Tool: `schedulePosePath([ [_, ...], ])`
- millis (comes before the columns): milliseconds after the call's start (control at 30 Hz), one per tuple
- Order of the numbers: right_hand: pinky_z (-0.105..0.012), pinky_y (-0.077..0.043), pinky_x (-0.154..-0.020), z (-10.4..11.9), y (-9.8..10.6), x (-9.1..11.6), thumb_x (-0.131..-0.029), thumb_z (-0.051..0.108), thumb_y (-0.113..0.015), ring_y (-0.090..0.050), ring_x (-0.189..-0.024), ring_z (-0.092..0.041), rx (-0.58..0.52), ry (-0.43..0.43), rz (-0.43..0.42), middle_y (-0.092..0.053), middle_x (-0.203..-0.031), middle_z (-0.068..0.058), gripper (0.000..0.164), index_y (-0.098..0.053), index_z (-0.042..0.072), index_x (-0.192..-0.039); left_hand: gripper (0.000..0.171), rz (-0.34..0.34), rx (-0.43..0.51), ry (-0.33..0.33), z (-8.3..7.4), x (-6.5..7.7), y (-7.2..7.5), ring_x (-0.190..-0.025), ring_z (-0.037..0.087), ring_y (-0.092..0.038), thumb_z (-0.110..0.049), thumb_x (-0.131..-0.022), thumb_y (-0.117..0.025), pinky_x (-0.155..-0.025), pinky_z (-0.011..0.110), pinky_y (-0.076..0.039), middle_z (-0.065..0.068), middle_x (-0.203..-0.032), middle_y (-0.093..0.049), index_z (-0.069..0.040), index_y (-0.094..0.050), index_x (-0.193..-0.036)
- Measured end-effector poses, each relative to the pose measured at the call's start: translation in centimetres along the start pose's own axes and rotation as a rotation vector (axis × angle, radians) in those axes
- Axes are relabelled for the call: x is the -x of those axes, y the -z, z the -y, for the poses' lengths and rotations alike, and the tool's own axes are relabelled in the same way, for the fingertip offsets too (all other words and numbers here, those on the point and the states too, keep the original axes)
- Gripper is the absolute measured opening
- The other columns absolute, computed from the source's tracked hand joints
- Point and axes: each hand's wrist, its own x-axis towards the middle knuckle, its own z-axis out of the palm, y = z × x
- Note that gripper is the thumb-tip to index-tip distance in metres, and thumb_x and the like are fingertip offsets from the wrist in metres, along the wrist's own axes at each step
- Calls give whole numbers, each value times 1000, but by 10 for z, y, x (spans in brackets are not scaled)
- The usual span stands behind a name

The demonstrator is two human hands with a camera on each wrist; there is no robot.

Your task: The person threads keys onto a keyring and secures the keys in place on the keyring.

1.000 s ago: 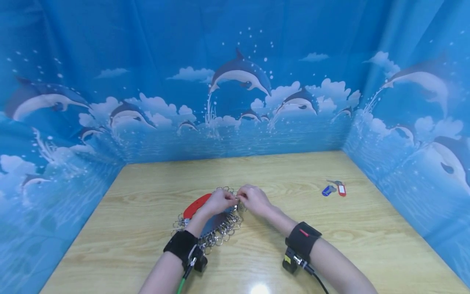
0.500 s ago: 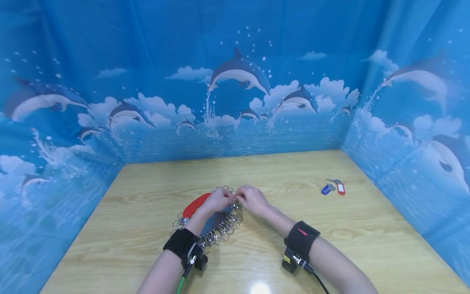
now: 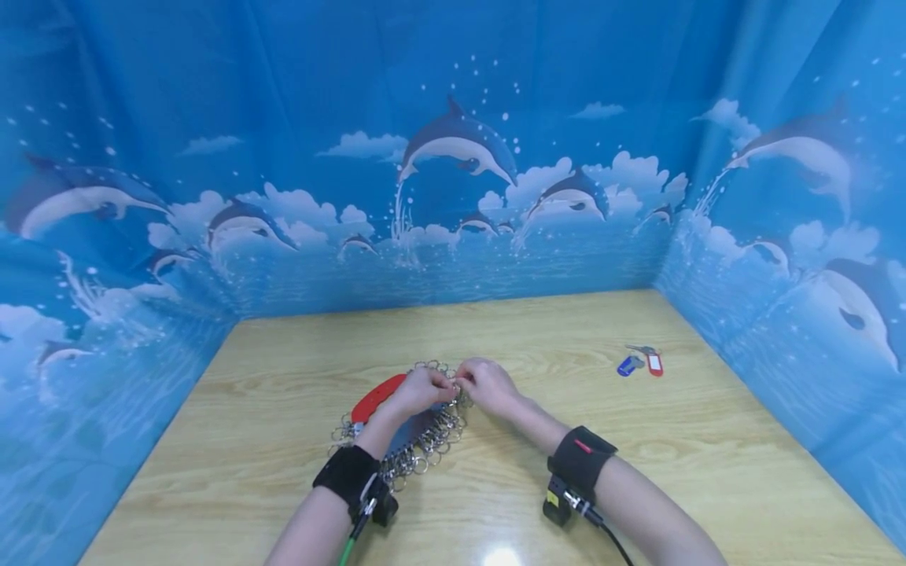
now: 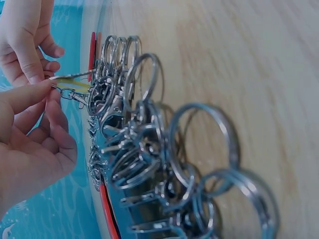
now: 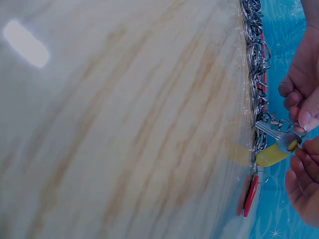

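Note:
My left hand (image 3: pixel 423 389) and right hand (image 3: pixel 490 385) meet fingertip to fingertip over the right side of a flat red-and-bluish disc (image 3: pixel 375 399), fringed with metal key rings (image 3: pixel 425 452). In the right wrist view, the left thumb and finger pinch a split ring (image 5: pixel 300 130) joined to a small swivel clasp. A silver key (image 5: pixel 271 132) with a yellow key tag (image 5: pixel 273 155) hangs right at the right hand's fingertips, which pinch at its head. The left wrist view shows the clasp (image 4: pixel 74 94) stretched from the fringe to the left fingertips.
A key with a blue tag (image 3: pixel 627 365) and another with a red tag (image 3: pixel 655 365) lie at the table's right. The wooden table (image 3: pixel 297 346) ends at a blue dolphin curtain (image 3: pixel 453 267). Both wrists wear black straps with cameras and cables.
The hands stay together at the disc's right side, with only slight finger shifts. The whole scene drifts a little as the head moves.

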Motion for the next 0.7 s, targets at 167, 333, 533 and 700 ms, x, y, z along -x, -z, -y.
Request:
schedulePosePath([
  [167,-28,-47,-67,0,0,0,-85,8,-62,-57,-73,-15,-9,17,-6,-62,-81,-2,5,-66,5,-84,14,-13,-9,6,0,-1,0,-60,12,-47,-9,-86,-62,-55,24,-37,-1,-67,-53,3,-68,-84],
  [333,-28,-47,-67,0,1,0,-84,9,-63,-58,-73,-15,2,31,-27,-63,-81,-3,5,-66,4,-84,16,-27,5,45,-3,-2,-1,-61,12,-48,-10,-86,-62,-54,24,-34,1,-66,-54,4,-68,-85],
  [533,-26,-47,-65,0,0,1,-84,8,-64,-57,-72,-14,17,53,-25,-62,-81,-3,5,-65,3,-85,15,-30,34,84,-4,-6,0,-59,13,-46,-8,-86,-60,-57,25,-35,1,-62,-52,4,-67,-80],
  [700,-26,-48,-67,2,-3,2,-84,7,-63,-58,-74,-15,26,81,-19,-62,-83,-4,5,-66,3,-86,14,-27,86,60,-2,-4,1,-56,12,-42,-2,-83,-58,-55,24,-35,0,-58,-48,10,-64,-77],
])
